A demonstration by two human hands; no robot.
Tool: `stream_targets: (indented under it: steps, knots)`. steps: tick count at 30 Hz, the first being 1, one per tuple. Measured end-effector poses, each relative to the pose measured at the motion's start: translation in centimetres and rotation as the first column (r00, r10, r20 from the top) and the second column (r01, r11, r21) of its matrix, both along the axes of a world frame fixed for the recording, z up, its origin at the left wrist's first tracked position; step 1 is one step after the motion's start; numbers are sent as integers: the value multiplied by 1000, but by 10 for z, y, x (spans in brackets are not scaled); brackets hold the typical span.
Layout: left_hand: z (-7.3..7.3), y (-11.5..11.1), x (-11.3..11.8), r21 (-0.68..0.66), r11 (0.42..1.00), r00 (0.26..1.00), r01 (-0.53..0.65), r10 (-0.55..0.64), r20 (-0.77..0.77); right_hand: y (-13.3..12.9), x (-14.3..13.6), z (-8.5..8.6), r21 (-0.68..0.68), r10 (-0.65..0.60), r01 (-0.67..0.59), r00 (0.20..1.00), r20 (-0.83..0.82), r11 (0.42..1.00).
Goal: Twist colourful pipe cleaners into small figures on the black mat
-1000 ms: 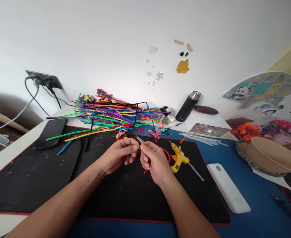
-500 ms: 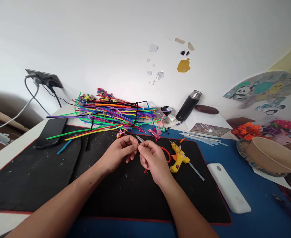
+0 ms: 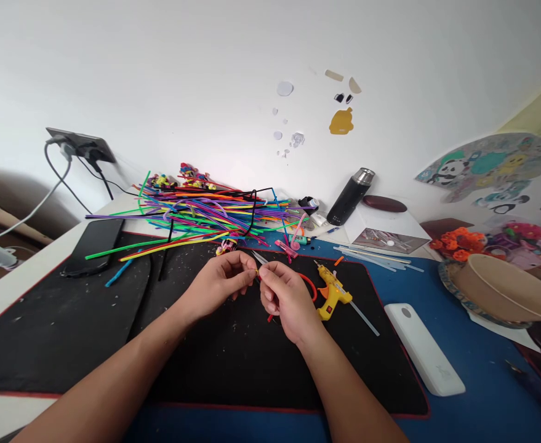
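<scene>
My left hand (image 3: 224, 280) and my right hand (image 3: 288, 301) meet above the black mat, each closed in a fingertip pinch. Between the fingertips shows a tiny yellow piece of pipe cleaner (image 3: 256, 272), mostly hidden by the fingers. Just behind the hands lie scissors with a red handle (image 3: 311, 287), partly covered by my right hand. A small multicoloured pipe-cleaner figure (image 3: 227, 246) rests beyond my left hand. To the right of my right hand is a yellow glue gun (image 3: 333, 294) with a clear glue stick in its back.
A heap of coloured pipe cleaners (image 3: 205, 212) lies along the wall. At left sits a black phone (image 3: 92, 246). On the right are a white power bank (image 3: 424, 347), loose glue sticks (image 3: 376, 257), a black thermos (image 3: 351, 197), a white box (image 3: 388, 231) and a brown bowl (image 3: 505, 289).
My fingers have shifted very slightly around the yellow piece, with the right fingertips a little further from the left ones. Everything on the table stays in place.
</scene>
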State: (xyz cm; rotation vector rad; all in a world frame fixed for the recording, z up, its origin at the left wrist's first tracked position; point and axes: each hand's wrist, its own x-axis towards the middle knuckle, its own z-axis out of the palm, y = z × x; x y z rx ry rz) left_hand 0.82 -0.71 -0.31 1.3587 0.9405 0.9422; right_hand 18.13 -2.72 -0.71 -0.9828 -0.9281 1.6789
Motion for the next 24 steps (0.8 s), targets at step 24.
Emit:
stream_targets:
  steps: [24]
  knots:
    - [4,-5,4,68,997,998,-32,36,-54,0,0,-1,-61,62,-65,997,-48,996]
